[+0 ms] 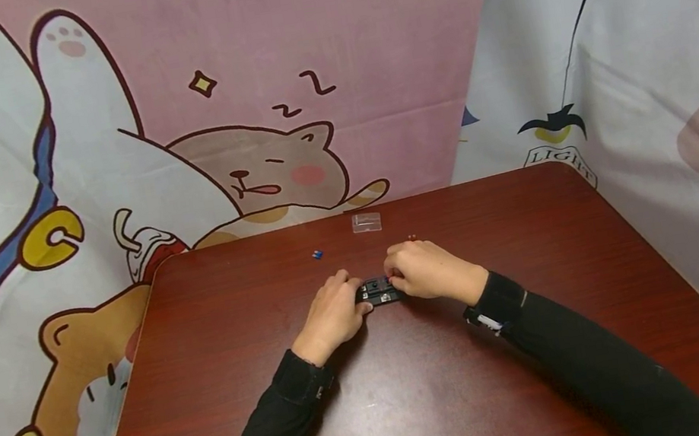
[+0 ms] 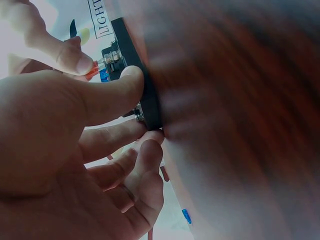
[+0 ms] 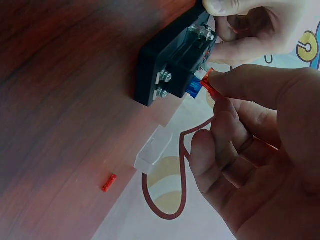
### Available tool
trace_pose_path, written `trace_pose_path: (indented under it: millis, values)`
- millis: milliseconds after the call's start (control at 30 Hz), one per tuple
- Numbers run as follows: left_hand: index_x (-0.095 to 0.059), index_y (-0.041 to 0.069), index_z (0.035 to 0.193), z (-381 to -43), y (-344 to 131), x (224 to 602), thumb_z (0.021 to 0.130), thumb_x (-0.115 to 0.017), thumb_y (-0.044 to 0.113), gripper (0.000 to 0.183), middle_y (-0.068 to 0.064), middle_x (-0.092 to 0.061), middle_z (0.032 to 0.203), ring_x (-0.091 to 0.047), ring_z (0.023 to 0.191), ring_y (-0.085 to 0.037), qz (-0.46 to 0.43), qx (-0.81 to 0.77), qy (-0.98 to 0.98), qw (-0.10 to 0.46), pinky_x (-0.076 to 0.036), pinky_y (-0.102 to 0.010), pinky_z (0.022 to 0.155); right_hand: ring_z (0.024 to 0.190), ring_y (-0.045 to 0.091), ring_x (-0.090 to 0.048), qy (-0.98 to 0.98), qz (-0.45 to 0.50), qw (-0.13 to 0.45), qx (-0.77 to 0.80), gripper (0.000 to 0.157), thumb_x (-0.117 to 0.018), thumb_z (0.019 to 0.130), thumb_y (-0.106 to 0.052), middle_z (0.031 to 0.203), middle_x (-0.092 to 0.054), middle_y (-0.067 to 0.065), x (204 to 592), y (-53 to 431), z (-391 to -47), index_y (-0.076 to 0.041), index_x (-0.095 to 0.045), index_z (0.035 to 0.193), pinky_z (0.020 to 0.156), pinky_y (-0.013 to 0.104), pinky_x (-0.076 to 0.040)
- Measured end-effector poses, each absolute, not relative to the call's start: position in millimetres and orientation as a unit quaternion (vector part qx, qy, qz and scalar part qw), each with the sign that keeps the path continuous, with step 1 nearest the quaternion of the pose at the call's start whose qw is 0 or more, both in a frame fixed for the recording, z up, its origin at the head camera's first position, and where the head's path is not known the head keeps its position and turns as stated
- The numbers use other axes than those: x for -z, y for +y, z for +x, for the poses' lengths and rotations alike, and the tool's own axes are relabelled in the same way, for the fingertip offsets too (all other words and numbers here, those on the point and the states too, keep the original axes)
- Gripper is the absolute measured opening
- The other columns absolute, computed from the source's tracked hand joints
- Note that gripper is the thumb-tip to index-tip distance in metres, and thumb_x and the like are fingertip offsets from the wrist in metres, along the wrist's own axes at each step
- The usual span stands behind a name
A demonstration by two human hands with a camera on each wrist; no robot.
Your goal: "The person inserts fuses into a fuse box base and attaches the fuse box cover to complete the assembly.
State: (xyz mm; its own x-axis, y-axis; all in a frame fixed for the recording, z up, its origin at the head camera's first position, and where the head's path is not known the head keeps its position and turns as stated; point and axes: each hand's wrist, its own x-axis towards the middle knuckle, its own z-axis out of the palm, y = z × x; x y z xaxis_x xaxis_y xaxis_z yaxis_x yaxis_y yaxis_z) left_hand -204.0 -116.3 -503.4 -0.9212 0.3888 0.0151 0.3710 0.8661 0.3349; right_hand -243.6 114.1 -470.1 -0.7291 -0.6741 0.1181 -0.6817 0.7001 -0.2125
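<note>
A black fuse block [image 1: 377, 289] with metal screw terminals lies on the table between the two hands. My left hand [image 1: 330, 312] grips its left end between thumb and fingers. My right hand [image 1: 430, 268] is at the other end, pinching a red blade fuse [image 3: 210, 84] between thumb and forefinger. In the right wrist view this fuse is at the block's top, close beside a blue blade fuse [image 3: 194, 88] that sits in the block. Whether the red fuse's prongs are inside a slot cannot be seen.
Behind the block lies a clear plastic cover [image 1: 366, 223]. A loose blue fuse [image 1: 317, 254] is at the back left, and a loose red fuse [image 3: 109, 183] lies beyond the right hand. The brown table [image 1: 246, 389] meets a printed cloth [image 1: 366, 68] at the back.
</note>
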Motion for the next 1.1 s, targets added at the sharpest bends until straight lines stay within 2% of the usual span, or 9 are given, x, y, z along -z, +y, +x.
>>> trace_pose_path:
  millis: [400, 867, 1100]
  values:
    - [-0.076, 0.006, 0.133, -204.3, -115.7, 502.1, 0.099, -0.087, 0.028, 0.042, -0.009, -0.067, 0.12, -0.065, 0.107, -0.029, 0.197, -0.166, 0.966, 0.027, -0.058, -0.047, 0.096, 0.071, 0.008, -0.056, -0.924, 0.363, 0.0, -0.118, 0.009, -0.079, 0.099, -0.016, 0.089, -0.066, -0.004, 474.5, 112.3, -242.9, -0.018, -0.078, 0.091, 0.064, 0.03, -0.05]
    - [-0.076, 0.006, 0.132, -203.7, -114.5, 501.7, 0.098, -0.087, 0.028, 0.041, -0.009, -0.067, 0.12, -0.065, 0.106, -0.029, 0.202, -0.162, 0.966, 0.021, -0.058, -0.047, 0.096, 0.074, 0.009, -0.057, -0.922, 0.368, 0.0, -0.121, 0.014, -0.078, 0.099, -0.016, 0.087, -0.065, -0.006, 477.4, 114.0, -241.9, -0.02, -0.078, 0.087, 0.066, 0.031, -0.051]
    - [-0.076, 0.002, 0.131, -205.1, -116.1, 504.0, 0.098, -0.087, 0.024, 0.041, -0.012, -0.067, 0.119, -0.065, 0.106, -0.032, 0.208, -0.175, 0.962, 0.02, -0.058, -0.049, 0.097, 0.075, 0.009, -0.057, -0.923, 0.365, -0.005, -0.118, 0.013, -0.078, 0.101, -0.016, 0.088, -0.066, -0.006, 476.1, 112.5, -241.5, -0.019, -0.078, 0.088, 0.068, 0.031, -0.052]
